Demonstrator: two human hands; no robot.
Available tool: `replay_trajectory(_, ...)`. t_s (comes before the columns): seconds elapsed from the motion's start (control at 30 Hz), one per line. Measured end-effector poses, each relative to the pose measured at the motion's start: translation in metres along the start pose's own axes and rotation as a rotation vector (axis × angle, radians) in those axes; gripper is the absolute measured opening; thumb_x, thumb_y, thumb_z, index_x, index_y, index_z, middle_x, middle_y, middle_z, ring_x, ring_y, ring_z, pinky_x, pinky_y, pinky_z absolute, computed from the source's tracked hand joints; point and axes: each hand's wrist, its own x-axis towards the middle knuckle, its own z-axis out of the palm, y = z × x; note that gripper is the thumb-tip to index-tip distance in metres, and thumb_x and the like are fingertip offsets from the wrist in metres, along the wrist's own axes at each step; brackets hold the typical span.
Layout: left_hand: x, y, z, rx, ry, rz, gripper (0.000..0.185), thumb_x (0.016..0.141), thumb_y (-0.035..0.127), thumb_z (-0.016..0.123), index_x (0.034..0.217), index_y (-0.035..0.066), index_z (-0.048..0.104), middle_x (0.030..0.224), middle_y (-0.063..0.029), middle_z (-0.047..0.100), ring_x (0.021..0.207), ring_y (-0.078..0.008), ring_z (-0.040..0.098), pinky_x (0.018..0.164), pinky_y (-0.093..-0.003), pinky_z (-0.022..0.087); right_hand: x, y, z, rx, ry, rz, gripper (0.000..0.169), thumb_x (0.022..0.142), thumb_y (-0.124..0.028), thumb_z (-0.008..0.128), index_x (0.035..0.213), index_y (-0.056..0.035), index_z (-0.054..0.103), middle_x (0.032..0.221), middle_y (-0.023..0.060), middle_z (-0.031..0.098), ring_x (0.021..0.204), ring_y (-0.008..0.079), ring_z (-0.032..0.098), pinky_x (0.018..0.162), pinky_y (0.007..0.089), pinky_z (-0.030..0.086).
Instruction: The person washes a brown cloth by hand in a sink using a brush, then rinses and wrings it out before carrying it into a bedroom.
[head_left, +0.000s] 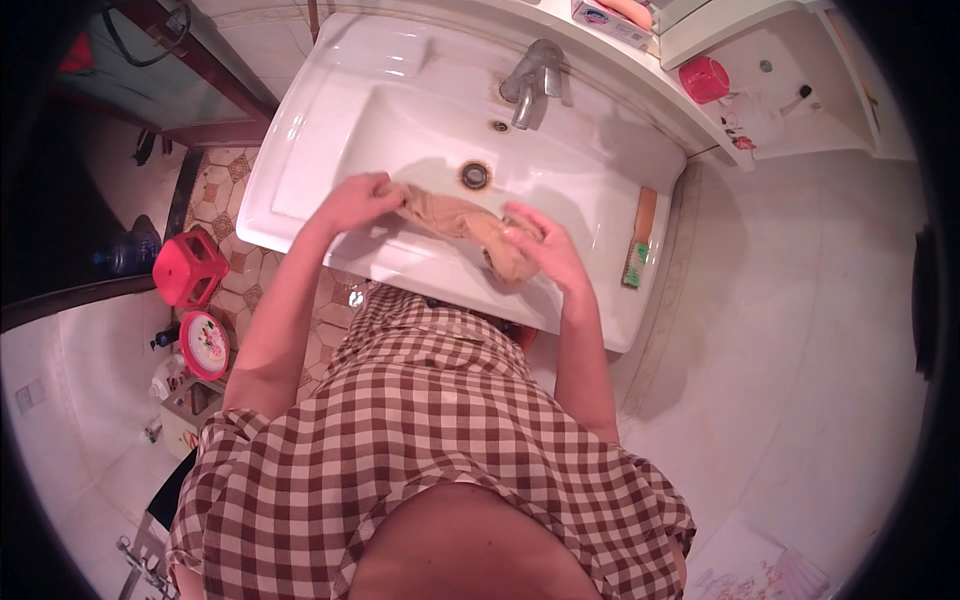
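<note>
A crumpled tan cloth (454, 215) stretches between my two hands over the front part of a white ceramic washbasin (300, 172). My left hand (364, 201) pinches its left end between thumb and fingers. At the other end, my right hand (549, 244) has the bunched, hanging part of the cloth between thumb and fingers. Just beyond the cloth lies the round drain (475, 175). The chrome faucet (534, 82) rises at the back of the basin, and no water shows below its spout.
On the basin's right rim lies a wooden-handled scrub brush (640, 236). A soap box (611, 22) and a red cup (703, 79) stand on the shelves behind. Left of me, a red plastic stool (190, 268) and a red-rimmed basin (204, 345) are near the tiled floor (244, 262).
</note>
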Motion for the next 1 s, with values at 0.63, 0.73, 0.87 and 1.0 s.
replay_trajectory(0.63, 0.013, -0.005, 0.085, 0.293, -0.081, 0.190, 0.029, 0.087, 0.032, 0.065, 0.100, 0.006, 0.065, 0.091, -0.0158, 0.067, 0.093, -0.0372, 0.062, 0.082, -0.0466, 0.050, -0.018, 0.115, -0.017, -1.307, 0.215, 0.125, 0.035, 0.094, -0.041, 0.053, 0.114, -0.0152, 0.068, 0.110, 0.0179, 0.069, 0.100, 0.0400, 0.060, 0.098, 0.0511, 0.040)
replay_trajectory(0.73, 0.012, -0.011, 0.076, 0.247, -0.138, 0.171, 0.032, 0.086, 0.034, 0.066, 0.103, 0.007, 0.065, 0.091, -0.0156, 0.069, 0.092, -0.0367, 0.064, 0.081, -0.0457, 0.051, -0.019, 0.073, 0.037, -1.178, 0.226, 0.005, 0.033, 0.095, -0.038, 0.053, 0.106, -0.0114, 0.068, 0.093, 0.0201, 0.070, 0.088, 0.0417, 0.064, 0.094, 0.0526, 0.042)
replay_trajectory(0.87, 0.004, -0.002, 0.063, 0.321, -0.133, 0.133, 0.035, 0.087, 0.036, 0.065, 0.105, 0.007, 0.065, 0.090, -0.0167, 0.069, 0.087, -0.0371, 0.065, 0.078, -0.0449, 0.051, 0.009, 0.055, 0.090, -0.836, -0.057, -0.074, 0.032, 0.096, -0.035, 0.055, 0.108, -0.0082, 0.066, 0.094, 0.0191, 0.070, 0.089, 0.0347, 0.066, 0.083, 0.0429, 0.050)
replay_trajectory(1.0, -0.008, -0.005, 0.035, 0.217, 0.035, 0.137, 0.034, 0.087, 0.035, 0.065, 0.106, 0.007, 0.065, 0.089, -0.0188, 0.069, 0.088, -0.0371, 0.065, 0.077, -0.0455, 0.051, 0.025, 0.066, 0.111, -0.417, -0.243, -0.179, 0.030, 0.096, -0.031, 0.055, 0.107, -0.0037, 0.061, 0.095, 0.0202, 0.068, 0.089, 0.0346, 0.065, 0.080, 0.0421, 0.051)
